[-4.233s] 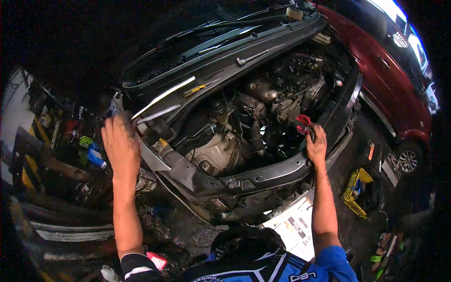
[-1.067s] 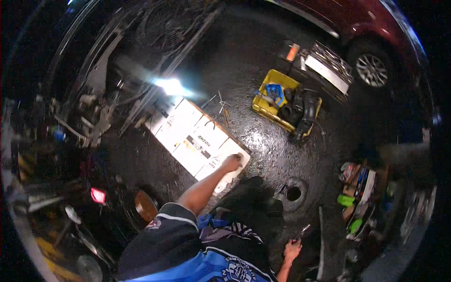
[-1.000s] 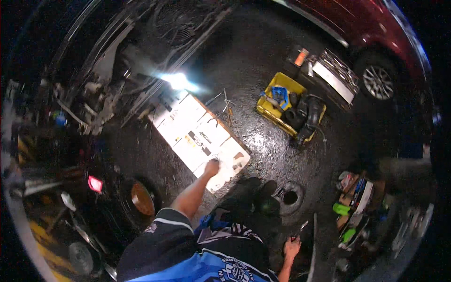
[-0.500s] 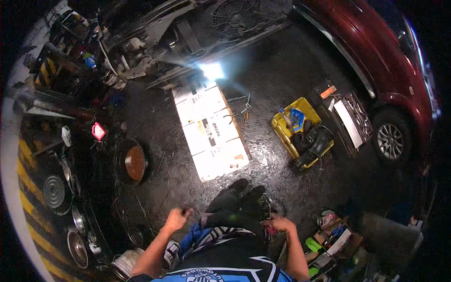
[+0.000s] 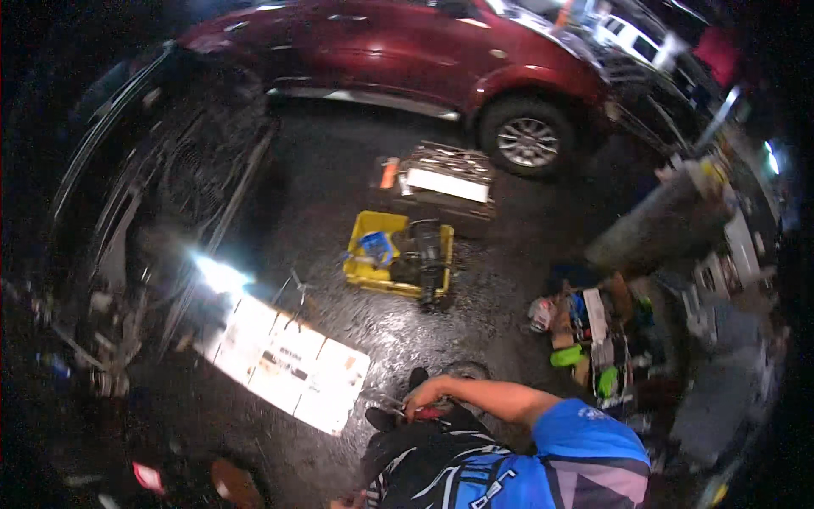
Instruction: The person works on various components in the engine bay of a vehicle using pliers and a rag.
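Note:
My right hand [image 5: 424, 397] is closed around a red-handled tool [image 5: 435, 412], in front of my dark trousers. A thin metal part sticks out from the hand toward the left; blur hides the tool's exact kind. At the bottom edge, only a bit of my left hand [image 5: 346, 502] shows beside my shirt, its fingers not clear. Ahead and to the left of my right hand, a flattened white cardboard box [image 5: 326, 386] lies on the dark floor.
A yellow crate [image 5: 381, 289] holds black parts and a blue item. Behind it sits a tray of metal tools [image 5: 449, 159], near a red car [image 5: 381, 59]. Right of me stands a cluttered box of supplies [image 5: 593, 318]. A bright lamp [image 5: 222, 276] shines at the cardboard's far end.
The view has swung to the right, so the car, crate and cardboard sit further left. My right hand, still on the red-handled tool, now reaches across my front; my left hand has dropped to the bottom edge.

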